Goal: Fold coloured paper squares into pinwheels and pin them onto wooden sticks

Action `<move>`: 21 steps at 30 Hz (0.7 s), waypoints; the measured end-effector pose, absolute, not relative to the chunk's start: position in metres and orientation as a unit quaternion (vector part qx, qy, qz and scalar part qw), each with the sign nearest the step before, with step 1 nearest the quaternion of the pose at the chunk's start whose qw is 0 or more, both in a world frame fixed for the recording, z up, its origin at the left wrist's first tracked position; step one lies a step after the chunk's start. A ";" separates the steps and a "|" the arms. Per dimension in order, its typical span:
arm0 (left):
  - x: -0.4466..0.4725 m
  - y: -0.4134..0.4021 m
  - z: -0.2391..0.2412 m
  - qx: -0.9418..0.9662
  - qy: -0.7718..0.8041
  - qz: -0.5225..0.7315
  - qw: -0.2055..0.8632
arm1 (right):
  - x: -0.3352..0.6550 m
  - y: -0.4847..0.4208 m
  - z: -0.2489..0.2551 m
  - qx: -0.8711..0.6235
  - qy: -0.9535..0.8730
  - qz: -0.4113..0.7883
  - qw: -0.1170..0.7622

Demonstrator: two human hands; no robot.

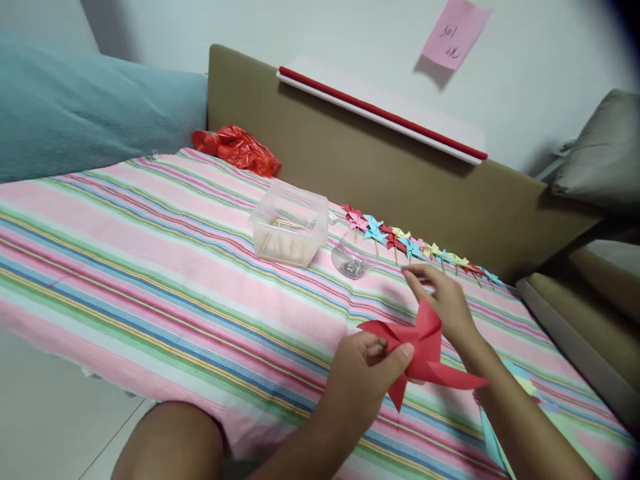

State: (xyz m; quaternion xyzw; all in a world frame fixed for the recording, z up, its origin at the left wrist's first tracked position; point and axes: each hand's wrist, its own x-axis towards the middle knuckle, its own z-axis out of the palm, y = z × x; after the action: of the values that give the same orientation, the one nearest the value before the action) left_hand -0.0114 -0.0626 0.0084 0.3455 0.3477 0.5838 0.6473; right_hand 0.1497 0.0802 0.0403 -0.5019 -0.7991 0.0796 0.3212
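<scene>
A red paper pinwheel (417,347) is pinched in my left hand (357,383), thumb on its centre and fingers beneath. Its blades are folded in, and no stick shows on it. Just beyond the pinwheel is my right hand (447,300), thumb and forefinger brought together; anything between those fingertips is too small to make out. The right fingertips are close to a round clear dish (339,259) of small metal pins (353,268). Left of that dish stands a clear plastic box (316,233) with pale wooden sticks (285,248) inside.
Several colourful pinwheels on sticks (395,239) lie in a row along the headboard (240,93). A red plastic bag (245,150) sits at the back left. Coloured paper pieces (493,433) lie by my right forearm. Striped cloth (200,287) covers the bed.
</scene>
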 end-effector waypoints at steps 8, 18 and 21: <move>-0.011 -0.056 0.006 0.238 0.310 0.621 0.680 | 0.061 0.195 0.034 -0.440 -0.880 0.145 0.101; -0.012 -0.054 0.008 0.187 0.310 0.621 0.695 | 0.054 0.223 0.013 -0.451 -0.883 0.124 -0.043; -0.011 -0.054 0.006 0.186 0.307 0.621 0.697 | 0.053 0.221 0.010 -0.451 -0.885 0.111 -0.039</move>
State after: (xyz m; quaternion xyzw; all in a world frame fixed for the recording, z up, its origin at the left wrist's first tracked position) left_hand -0.0106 -0.0542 0.0062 0.1857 0.3074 0.6208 0.6969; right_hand 0.0530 0.2212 0.0099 -0.4514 -0.8846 0.1106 -0.0387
